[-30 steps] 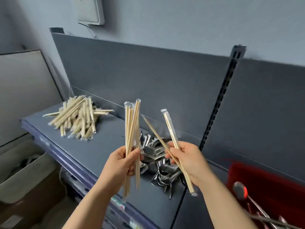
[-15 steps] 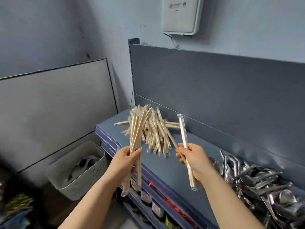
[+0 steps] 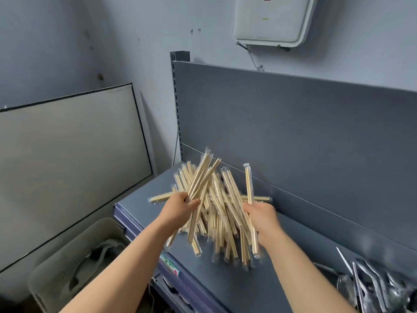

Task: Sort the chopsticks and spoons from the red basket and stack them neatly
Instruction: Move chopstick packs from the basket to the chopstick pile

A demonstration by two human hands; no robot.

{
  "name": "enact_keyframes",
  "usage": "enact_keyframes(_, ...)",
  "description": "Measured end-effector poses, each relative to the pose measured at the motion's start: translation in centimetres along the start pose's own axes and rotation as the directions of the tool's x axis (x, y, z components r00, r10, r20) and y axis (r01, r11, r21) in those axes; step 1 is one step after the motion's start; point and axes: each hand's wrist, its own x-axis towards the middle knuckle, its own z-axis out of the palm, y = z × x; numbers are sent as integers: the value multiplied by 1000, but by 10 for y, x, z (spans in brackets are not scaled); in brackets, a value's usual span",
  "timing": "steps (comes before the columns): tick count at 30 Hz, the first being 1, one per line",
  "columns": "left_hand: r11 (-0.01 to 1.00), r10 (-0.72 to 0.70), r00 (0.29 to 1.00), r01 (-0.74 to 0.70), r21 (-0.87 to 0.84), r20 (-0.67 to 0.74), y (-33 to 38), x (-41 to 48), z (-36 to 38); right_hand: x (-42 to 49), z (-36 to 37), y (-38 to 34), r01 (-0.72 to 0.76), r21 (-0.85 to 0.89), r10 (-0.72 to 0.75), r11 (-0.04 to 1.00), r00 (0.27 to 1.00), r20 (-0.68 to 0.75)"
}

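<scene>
A heap of wrapped wooden chopsticks (image 3: pixel 222 213) lies at the left end of the grey shelf (image 3: pixel 225 283). My left hand (image 3: pixel 180 207) grips a bundle of wrapped chopsticks (image 3: pixel 202 177) that slants up to the right just over the heap. My right hand (image 3: pixel 262 216) holds a wrapped pair of chopsticks (image 3: pixel 249 184) nearly upright at the heap's right side. Metal spoons (image 3: pixel 374 288) lie piled at the bottom right of the shelf. The red basket is out of view.
The shelf's grey back panel (image 3: pixel 293 136) rises behind the heap. A beige plastic basket (image 3: pixel 74 265) stands on the floor at the lower left, below the shelf's front edge. A framed board (image 3: pixel 67 154) leans on the left wall. A white box (image 3: pixel 270 19) hangs above.
The view has swung left from the spoons to the chopstick heap. Both hands have carried their chopsticks forward until they are right over the heap.
</scene>
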Motion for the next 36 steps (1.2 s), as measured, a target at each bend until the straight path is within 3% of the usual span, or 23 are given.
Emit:
enact_keyframes(6,1000,8,1000,-9,16,26,-2,58,10,25,33,-1,19,-85,-20,996,1000,-4)
enact_keyframes(10,992,76,989,-88,94,126,-13,86,16,29,54,0,53,-246,-65,968,997,-41)
enact_keyframes(14,953,203,958,-241,183,204,-24,108,15,26,67,-1,63,-347,-123,936,981,-153)
enact_keyframes(19,906,342,908,-387,172,241,-29,121,7,13,74,1,-1,-519,-184,855,934,-305)
enact_keyframes(23,856,407,865,-473,208,293,-30,125,4,0,80,1,-67,-551,-199,832,891,-408)
enact_keyframes(27,829,451,825,-529,182,340,-29,127,0,-15,84,1,-155,-563,-176,811,855,-488)
enact_keyframes(30,816,513,798,-568,109,315,-23,125,-6,-35,73,1,-188,-470,-138,863,805,-577)
enact_keyframes(36,673,721,598,-725,-148,351,2,80,-1,-110,20,16,-76,-194,-98,978,654,-750)
